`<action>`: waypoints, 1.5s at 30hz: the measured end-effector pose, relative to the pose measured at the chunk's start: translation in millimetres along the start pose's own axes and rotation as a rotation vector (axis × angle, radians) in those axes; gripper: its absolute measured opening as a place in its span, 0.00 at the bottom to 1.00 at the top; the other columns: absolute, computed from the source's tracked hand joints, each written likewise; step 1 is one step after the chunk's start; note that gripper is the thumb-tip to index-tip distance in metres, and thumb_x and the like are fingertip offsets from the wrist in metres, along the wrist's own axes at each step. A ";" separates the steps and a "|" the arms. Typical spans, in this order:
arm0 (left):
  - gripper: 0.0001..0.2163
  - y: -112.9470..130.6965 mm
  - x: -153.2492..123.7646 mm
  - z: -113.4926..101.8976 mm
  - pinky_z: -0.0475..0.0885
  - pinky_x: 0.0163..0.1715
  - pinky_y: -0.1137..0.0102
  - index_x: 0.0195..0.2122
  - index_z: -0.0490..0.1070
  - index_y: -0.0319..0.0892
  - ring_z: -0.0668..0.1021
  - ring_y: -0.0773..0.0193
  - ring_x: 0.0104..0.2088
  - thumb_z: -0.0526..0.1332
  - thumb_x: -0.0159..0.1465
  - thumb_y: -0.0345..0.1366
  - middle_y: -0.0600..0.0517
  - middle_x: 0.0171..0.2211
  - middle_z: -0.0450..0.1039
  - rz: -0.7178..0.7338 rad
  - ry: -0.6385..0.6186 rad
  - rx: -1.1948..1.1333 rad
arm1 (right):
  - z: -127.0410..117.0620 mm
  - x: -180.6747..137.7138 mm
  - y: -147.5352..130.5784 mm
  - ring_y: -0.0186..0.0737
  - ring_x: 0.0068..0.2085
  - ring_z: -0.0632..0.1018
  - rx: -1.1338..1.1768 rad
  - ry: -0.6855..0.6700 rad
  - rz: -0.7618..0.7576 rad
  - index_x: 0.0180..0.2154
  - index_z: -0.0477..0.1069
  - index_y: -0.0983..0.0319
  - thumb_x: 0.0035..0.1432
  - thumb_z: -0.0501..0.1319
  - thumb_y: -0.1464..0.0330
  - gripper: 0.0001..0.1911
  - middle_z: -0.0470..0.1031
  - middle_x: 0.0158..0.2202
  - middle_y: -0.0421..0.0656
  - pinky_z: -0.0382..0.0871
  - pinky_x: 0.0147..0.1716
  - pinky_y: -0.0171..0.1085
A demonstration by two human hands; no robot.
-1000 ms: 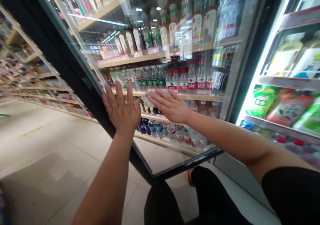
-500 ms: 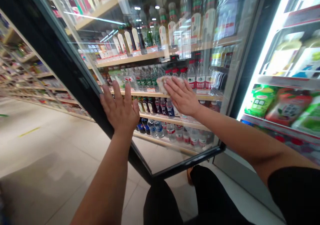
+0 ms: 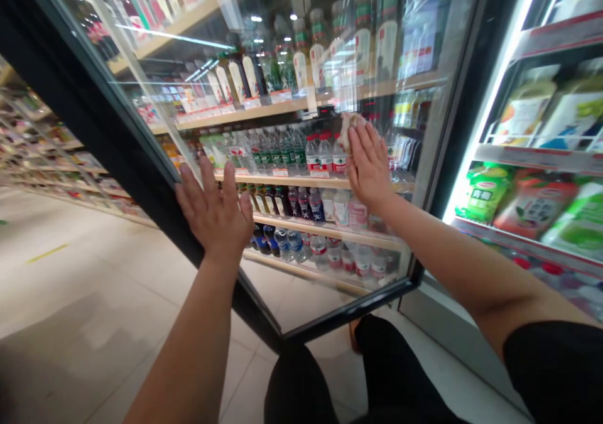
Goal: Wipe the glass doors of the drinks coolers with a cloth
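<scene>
A glass door [image 3: 325, 301] in a black frame [image 3: 141, 188] stands swung out in front of me. My left hand [image 3: 217, 213] lies with fingers spread at the door's left edge, over the frame and the glass beside it. My right hand [image 3: 370, 163] presses a pale crumpled cloth [image 3: 347, 129] flat against the pane, right of the middle. The cloth shows past the fingertips; the rest is hidden under the palm. Beyond the glass, bottles [image 3: 287, 144] stand in rows on shelves.
To the right is the lit cooler [image 3: 546, 154] with bottles and a green pouch [image 3: 480, 191] on its racks. Long store shelves [image 3: 61, 141] run along the left. Pale floor tiles [image 3: 89, 267] lie below, and my knees are close under the door's bottom corner.
My right hand has slid the cloth up and to the right across the glass. My left hand stays on the door edge; the view has shifted slightly.
</scene>
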State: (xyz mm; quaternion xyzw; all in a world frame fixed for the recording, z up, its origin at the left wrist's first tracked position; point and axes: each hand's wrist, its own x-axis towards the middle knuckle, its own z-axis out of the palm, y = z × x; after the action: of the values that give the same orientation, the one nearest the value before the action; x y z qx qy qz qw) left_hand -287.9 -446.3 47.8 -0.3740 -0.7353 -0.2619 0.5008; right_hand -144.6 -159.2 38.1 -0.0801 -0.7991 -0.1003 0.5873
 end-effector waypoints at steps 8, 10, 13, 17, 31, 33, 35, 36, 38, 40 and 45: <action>0.26 34.9 -52.8 40.1 0.40 0.72 0.42 0.70 0.61 0.42 0.44 0.45 0.75 0.55 0.71 0.40 0.40 0.73 0.51 0.065 0.033 -0.035 | 16.4 -73.3 -4.0 0.48 0.75 0.51 0.011 -0.094 -0.053 0.74 0.47 0.62 0.74 0.46 0.63 0.31 0.57 0.73 0.51 0.47 0.73 0.55; 0.26 33.0 -65.9 53.4 0.40 0.72 0.42 0.70 0.61 0.46 0.44 0.45 0.75 0.57 0.71 0.40 0.40 0.73 0.53 0.103 0.051 0.013 | 11.7 -66.7 11.9 0.47 0.75 0.52 0.010 -0.110 -0.062 0.74 0.48 0.60 0.74 0.46 0.62 0.31 0.56 0.73 0.49 0.46 0.73 0.54; 0.28 26.2 -73.5 63.9 0.40 0.72 0.42 0.71 0.59 0.48 0.43 0.45 0.75 0.58 0.70 0.40 0.41 0.73 0.53 0.121 0.077 0.048 | 4.6 -38.7 45.7 0.48 0.76 0.49 0.004 0.008 0.088 0.75 0.41 0.60 0.74 0.44 0.61 0.33 0.50 0.75 0.49 0.46 0.73 0.57; 0.30 23.2 -71.7 64.3 0.40 0.72 0.42 0.73 0.55 0.49 0.44 0.45 0.75 0.59 0.70 0.40 0.41 0.73 0.52 0.126 0.083 0.056 | 10.5 -52.4 71.8 0.51 0.76 0.47 0.005 0.151 0.299 0.75 0.37 0.61 0.74 0.42 0.60 0.34 0.45 0.76 0.52 0.48 0.72 0.61; 0.34 28.3 -69.0 59.9 0.43 0.72 0.46 0.74 0.49 0.48 0.44 0.48 0.75 0.60 0.70 0.37 0.41 0.74 0.49 0.206 0.170 0.109 | 28.1 -114.8 133.0 0.54 0.75 0.51 0.076 0.301 0.596 0.72 0.49 0.72 0.73 0.39 0.50 0.40 0.51 0.73 0.65 0.45 0.73 0.57; 0.33 28.2 -69.7 60.3 0.42 0.72 0.46 0.74 0.50 0.49 0.44 0.48 0.75 0.60 0.70 0.37 0.42 0.73 0.50 0.195 0.157 0.080 | 30.2 -130.7 131.2 0.54 0.74 0.52 0.095 0.296 0.625 0.72 0.49 0.70 0.72 0.39 0.49 0.40 0.51 0.73 0.63 0.46 0.72 0.58; 0.33 28.0 -70.9 60.7 0.41 0.72 0.45 0.74 0.51 0.49 0.44 0.48 0.75 0.60 0.70 0.38 0.42 0.73 0.51 0.179 0.134 0.060 | 32.4 -153.2 123.2 0.56 0.74 0.53 0.112 0.285 0.659 0.72 0.49 0.68 0.72 0.40 0.48 0.40 0.52 0.72 0.63 0.47 0.71 0.61; 0.32 27.7 -71.5 61.0 0.41 0.72 0.45 0.74 0.52 0.50 0.44 0.47 0.75 0.60 0.70 0.39 0.42 0.73 0.52 0.171 0.125 0.062 | 33.0 -161.4 118.9 0.56 0.74 0.53 0.116 0.281 0.677 0.72 0.48 0.67 0.72 0.40 0.48 0.39 0.52 0.72 0.62 0.47 0.71 0.62; 0.31 27.2 -72.9 62.0 0.41 0.72 0.44 0.73 0.53 0.50 0.44 0.47 0.75 0.60 0.70 0.39 0.42 0.73 0.52 0.162 0.115 0.081 | 32.1 -164.1 111.1 0.56 0.74 0.52 0.121 0.276 0.706 0.73 0.46 0.67 0.72 0.39 0.50 0.39 0.50 0.72 0.62 0.46 0.71 0.63; 0.31 26.8 -74.0 63.3 0.42 0.72 0.44 0.73 0.53 0.50 0.45 0.47 0.75 0.60 0.70 0.39 0.43 0.73 0.52 0.159 0.120 0.099 | 28.5 -147.0 102.8 0.56 0.75 0.49 0.120 0.254 0.689 0.74 0.44 0.67 0.73 0.38 0.52 0.38 0.47 0.74 0.61 0.45 0.71 0.64; 0.30 27.3 -74.6 65.3 0.42 0.72 0.45 0.73 0.55 0.50 0.44 0.48 0.75 0.58 0.70 0.40 0.44 0.73 0.52 0.136 0.117 0.076 | 19.0 -100.9 51.2 0.51 0.76 0.44 0.094 0.112 0.405 0.75 0.36 0.61 0.75 0.41 0.59 0.33 0.42 0.76 0.52 0.47 0.72 0.62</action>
State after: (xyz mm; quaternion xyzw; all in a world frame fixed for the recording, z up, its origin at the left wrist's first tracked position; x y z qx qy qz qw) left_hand -284.7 -402.3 -45.0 -0.3877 -0.6874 -0.2206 0.5732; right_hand -119.5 -105.9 -60.4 -0.2058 -0.7367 0.0526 0.6420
